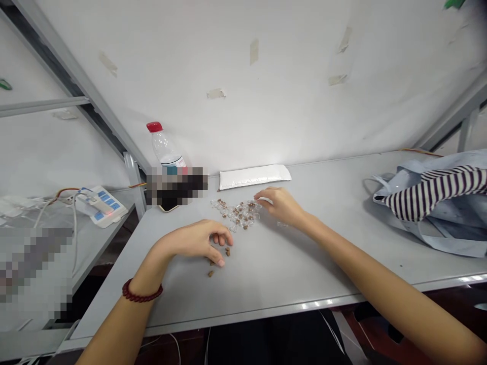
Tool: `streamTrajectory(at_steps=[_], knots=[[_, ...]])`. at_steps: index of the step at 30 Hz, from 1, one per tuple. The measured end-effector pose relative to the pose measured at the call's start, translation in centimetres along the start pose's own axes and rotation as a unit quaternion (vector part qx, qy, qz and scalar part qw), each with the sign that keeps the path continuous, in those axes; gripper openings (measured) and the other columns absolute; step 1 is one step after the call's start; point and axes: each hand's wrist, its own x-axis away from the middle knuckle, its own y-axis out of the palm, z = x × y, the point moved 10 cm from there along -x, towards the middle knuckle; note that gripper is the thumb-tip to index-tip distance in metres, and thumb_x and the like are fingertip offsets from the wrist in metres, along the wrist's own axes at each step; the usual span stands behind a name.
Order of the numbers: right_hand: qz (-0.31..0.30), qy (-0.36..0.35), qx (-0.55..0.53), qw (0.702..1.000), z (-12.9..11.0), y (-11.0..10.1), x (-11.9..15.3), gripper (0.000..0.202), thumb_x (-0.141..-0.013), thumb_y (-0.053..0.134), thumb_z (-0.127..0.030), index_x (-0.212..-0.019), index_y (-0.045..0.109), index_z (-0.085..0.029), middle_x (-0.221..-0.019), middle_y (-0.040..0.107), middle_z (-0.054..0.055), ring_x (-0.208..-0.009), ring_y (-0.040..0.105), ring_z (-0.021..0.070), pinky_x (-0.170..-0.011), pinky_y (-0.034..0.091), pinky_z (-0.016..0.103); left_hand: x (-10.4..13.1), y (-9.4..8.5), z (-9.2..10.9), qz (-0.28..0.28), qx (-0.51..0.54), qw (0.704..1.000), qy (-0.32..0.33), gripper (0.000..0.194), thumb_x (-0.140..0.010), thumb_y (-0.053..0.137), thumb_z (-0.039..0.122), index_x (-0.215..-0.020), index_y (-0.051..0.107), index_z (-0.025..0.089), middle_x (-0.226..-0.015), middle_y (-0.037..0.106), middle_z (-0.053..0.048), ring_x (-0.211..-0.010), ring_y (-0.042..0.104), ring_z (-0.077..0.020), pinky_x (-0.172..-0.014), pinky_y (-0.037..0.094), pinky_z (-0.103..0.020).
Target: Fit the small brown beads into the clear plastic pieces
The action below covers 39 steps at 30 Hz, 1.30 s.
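Observation:
A pile of tiny clear glass bottles with cork stoppers lies in the middle of the grey table. My right hand reaches to the pile's right edge, with thumb and fingers slightly apart and nothing visible between them. Under its wrist a single small clear bottle lies on its side. My left hand hovers nearer the front edge, fingers curled and thumb spread away from them. Loose small corks sit beside its fingertips, and another cork lies below the thumb. Part of the corks is hidden behind that thumb.
A white padded packet lies against the wall. To the left stand a red-capped plastic bottle and a phone, partly blurred. A bag with striped cloth occupies the right side. A power strip rests on the neighbouring table.

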Motion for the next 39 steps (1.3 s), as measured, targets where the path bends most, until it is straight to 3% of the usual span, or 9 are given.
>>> streamTrajectory(at_steps=[3, 6, 12, 20, 25, 30, 35, 39], knots=[[0.009, 0.043, 0.002, 0.999, 2.2, -2.4, -0.1, 0.022, -0.082, 0.052, -0.011, -0.090, 0.071, -0.018, -0.094, 0.071, 0.009, -0.089, 0.063, 0.0239, -0.078, 0.045, 0.036, -0.2, 0.4, 0.4, -0.007, -0.008, 1.000, 0.014, 0.019, -0.063, 0.074, 0.027, -0.081, 0.073, 0.022, -0.083, 0.066, -0.002, -0.078, 0.058, -0.0166, -0.068, 0.043, -0.023], [-0.018, 0.063, 0.006, 0.998, 3.7, -3.5, 0.0, 0.018, -0.079, 0.054, -0.011, -0.085, 0.070, -0.018, -0.089, 0.070, 0.007, -0.083, 0.063, 0.0216, -0.074, 0.046, 0.035, -0.4, 1.0, 0.5, -0.029, 0.003, 0.999, 0.017, 0.012, -0.070, 0.068, 0.029, -0.076, 0.070, 0.019, -0.078, 0.067, -0.003, -0.070, 0.059, -0.0153, -0.063, 0.043, -0.023], [-0.089, 0.098, 0.006, 0.991, 5.5, -2.1, 0.4, 0.016, -0.073, 0.064, -0.014, -0.087, 0.070, -0.018, -0.095, 0.069, 0.008, -0.085, 0.061, 0.0222, -0.071, 0.046, 0.033, -0.3, 1.1, 0.5, -0.024, 0.003, 1.000, 0.008, 0.012, -0.073, 0.061, 0.028, -0.076, 0.067, 0.018, -0.068, 0.065, -0.001, -0.063, 0.059, -0.0147, -0.060, 0.043, -0.023], [-0.058, 0.087, 0.058, 0.993, 6.1, -0.9, 0.0, 0.021, -0.077, 0.056, -0.012, -0.090, 0.072, -0.018, -0.085, 0.068, 0.010, -0.078, 0.061, 0.0231, -0.066, 0.042, 0.033, -0.7, 0.0, 1.0, 0.048, 0.054, 0.997, 0.000, 0.013, -0.075, 0.059, 0.030, -0.071, 0.065, 0.018, -0.064, 0.063, 0.000, -0.061, 0.056, -0.0136, -0.056, 0.041, -0.023], [-0.065, 0.093, 0.101, 0.988, 5.8, -0.4, 0.0, 0.021, -0.077, 0.053, -0.006, -0.083, 0.071, -0.016, -0.092, 0.064, 0.014, -0.082, 0.059, 0.0243, -0.065, 0.041, 0.032, -0.8, -1.5, 1.1, 0.120, 0.062, 0.991, 0.021, 0.017, -0.076, 0.058, 0.034, -0.075, 0.065, 0.018, -0.070, 0.064, -0.001, -0.065, 0.056, -0.0151, -0.060, 0.043, -0.025], [-0.062, 0.043, 0.093, 0.993, 4.0, -0.5, 0.0, 0.019, -0.079, 0.050, -0.003, -0.081, 0.065, -0.013, -0.101, 0.057, 0.016, -0.093, 0.056, 0.0251, -0.071, 0.044, 0.031, -0.8, -2.0, 1.4, 0.157, 0.080, 0.984, 0.028, 0.022, -0.077, 0.059, 0.038, -0.077, 0.066, 0.018, -0.073, 0.064, -0.002, -0.067, 0.056, -0.0148, -0.061, 0.043, -0.025], [0.000, -0.079, -0.023, 0.997, -1.3, -1.2, 0.4, 0.017, -0.086, 0.044, -0.009, -0.091, 0.058, -0.018, -0.097, 0.060, 0.009, -0.084, 0.056, 0.0186, -0.074, 0.044, 0.031, -0.7, -2.4, 1.7, 0.192, 0.115, 0.974, 0.026, 0.023, -0.077, 0.060, 0.039, -0.076, 0.065, 0.016, -0.069, 0.061, -0.001, -0.061, 0.052, -0.0128, -0.056, 0.041, -0.024], [-0.020, -0.129, -0.066, 0.989, -4.6, 0.5, 1.5, 0.022, -0.087, 0.039, -0.010, -0.096, 0.056, -0.020, -0.093, 0.063, 0.007, -0.078, 0.057, 0.0176, -0.070, 0.044, 0.031, -0.4, -3.2, 1.7, 0.228, 0.157, 0.960, 0.035, 0.025, -0.077, 0.063, 0.041, -0.076, 0.064, 0.016, -0.069, 0.061, -0.001, -0.059, 0.051, -0.0120, -0.053, 0.041, -0.024]])
